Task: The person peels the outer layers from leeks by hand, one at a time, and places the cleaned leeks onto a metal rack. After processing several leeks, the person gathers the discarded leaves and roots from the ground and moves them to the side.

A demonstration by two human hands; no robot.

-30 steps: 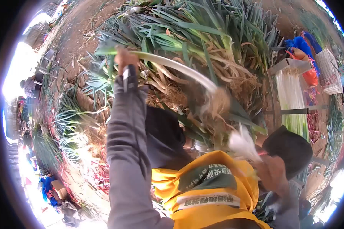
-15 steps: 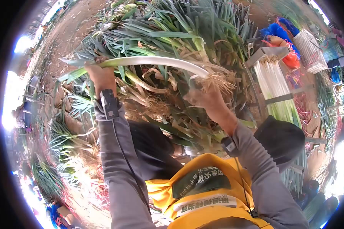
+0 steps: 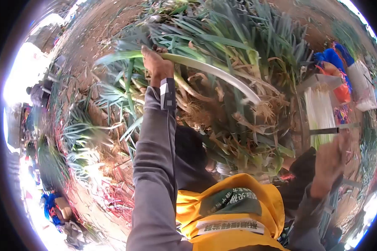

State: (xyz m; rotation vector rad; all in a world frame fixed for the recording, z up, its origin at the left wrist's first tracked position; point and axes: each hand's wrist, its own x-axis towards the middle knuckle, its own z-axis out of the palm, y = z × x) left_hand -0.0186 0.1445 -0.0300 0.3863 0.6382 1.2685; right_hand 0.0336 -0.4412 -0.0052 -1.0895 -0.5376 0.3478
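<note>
My left hand [image 3: 157, 63] is closed around the leafy end of one long green onion [image 3: 213, 71]. The onion's white stalk bows to the right and down, ending in a tuft of roots above the pile. My right hand [image 3: 329, 161] is away from that stalk, at the lower right, beside a metal rack [image 3: 324, 80]. Motion smears its fingers, so their grip does not show. Trimmed white stalks [image 3: 320, 106] lie bundled together in the rack.
A big heap of green onions [image 3: 222, 37] spreads ahead of me. Smaller bunches [image 3: 81, 125] lie on the ground at left, near red strands [image 3: 121, 201]. Blue and red bundles [image 3: 337, 62] and a white crate [image 3: 361, 83] stand beyond the rack.
My right hand has left the root end and swung right and down toward the rack. My left hand still holds the green onion. The whole view has shifted.
</note>
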